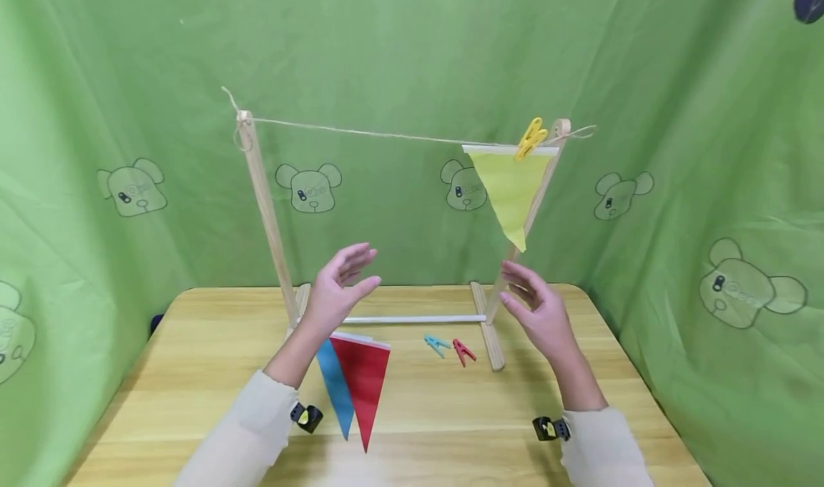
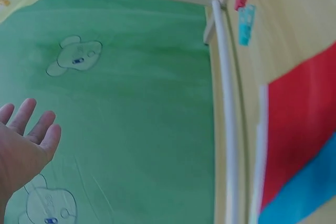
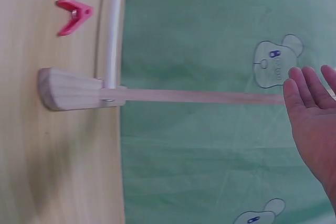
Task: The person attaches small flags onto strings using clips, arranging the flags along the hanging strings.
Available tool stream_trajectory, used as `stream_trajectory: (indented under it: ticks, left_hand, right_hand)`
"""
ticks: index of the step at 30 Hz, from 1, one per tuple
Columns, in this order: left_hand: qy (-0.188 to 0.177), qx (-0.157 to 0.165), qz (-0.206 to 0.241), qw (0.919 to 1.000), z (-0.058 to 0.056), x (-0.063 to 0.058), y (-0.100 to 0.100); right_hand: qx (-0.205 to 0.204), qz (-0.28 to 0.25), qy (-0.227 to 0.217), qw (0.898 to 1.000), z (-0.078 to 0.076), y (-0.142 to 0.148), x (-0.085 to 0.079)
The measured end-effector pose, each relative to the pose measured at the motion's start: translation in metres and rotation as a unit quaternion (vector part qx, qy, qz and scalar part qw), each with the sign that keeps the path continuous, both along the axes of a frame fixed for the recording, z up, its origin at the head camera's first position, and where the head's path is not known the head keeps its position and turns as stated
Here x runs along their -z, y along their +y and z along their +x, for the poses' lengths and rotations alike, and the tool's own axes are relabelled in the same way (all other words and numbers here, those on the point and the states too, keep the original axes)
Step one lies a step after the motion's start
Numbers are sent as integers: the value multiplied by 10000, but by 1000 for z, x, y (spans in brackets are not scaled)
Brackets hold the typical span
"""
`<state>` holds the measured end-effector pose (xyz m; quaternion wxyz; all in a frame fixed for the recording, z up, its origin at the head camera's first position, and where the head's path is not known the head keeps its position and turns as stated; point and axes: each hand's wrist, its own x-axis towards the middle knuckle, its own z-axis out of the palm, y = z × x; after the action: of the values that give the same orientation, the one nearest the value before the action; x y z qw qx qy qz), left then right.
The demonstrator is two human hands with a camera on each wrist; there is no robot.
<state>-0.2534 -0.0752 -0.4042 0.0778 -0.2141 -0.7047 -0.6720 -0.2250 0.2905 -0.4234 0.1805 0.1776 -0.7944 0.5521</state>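
Note:
A yellow-green triangular flag (image 1: pixel 511 187) hangs near the right end of a twine line (image 1: pixel 360 131), held by a yellow clothespin (image 1: pixel 531 139). My right hand (image 1: pixel 539 312) is raised just below the flag's tip, fingers loosely bent and holding nothing. Over the left part of the table my left hand (image 1: pixel 337 287) is lifted, its fingers apart from the thumb and nothing in it. Below it lie a red flag (image 1: pixel 364 380) and a blue flag (image 1: pixel 336 383), the red partly covering the blue. A blue clothespin (image 1: pixel 438 345) and a red clothespin (image 1: pixel 463 352) rest on the table between the hands.
The twine is tied between a left wooden post (image 1: pixel 267 208) and a right wooden post (image 1: pixel 537 204). A white rod (image 1: pixel 415 320) joins the posts low down, close over the wooden table (image 1: pixel 450 422). A green curtain (image 1: pixel 386 65) surrounds the table's back and sides.

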Motion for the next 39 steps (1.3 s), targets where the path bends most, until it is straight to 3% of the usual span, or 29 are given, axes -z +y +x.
stream_trajectory:
  ticks: [12,21,31,39]
  left_hand:
    - [-364,-154,-358,9986,3,33,-20]
    - [-705,-284,-358,9965,-7,55,-25]
    - [-1287,-550,-1151,9834,-8,82,-30]
    - [-1476,-583,-1180,9803,-5,96,-35]
  right_hand:
    - [213,527,-697,9960,0,2,36]
    - [197,644,-1288,9894,-1,-5,57]
    - [84,768,-1777,9810,-5,-12,80]
    - [4,1001,-1980,9751,-3,-23,90]
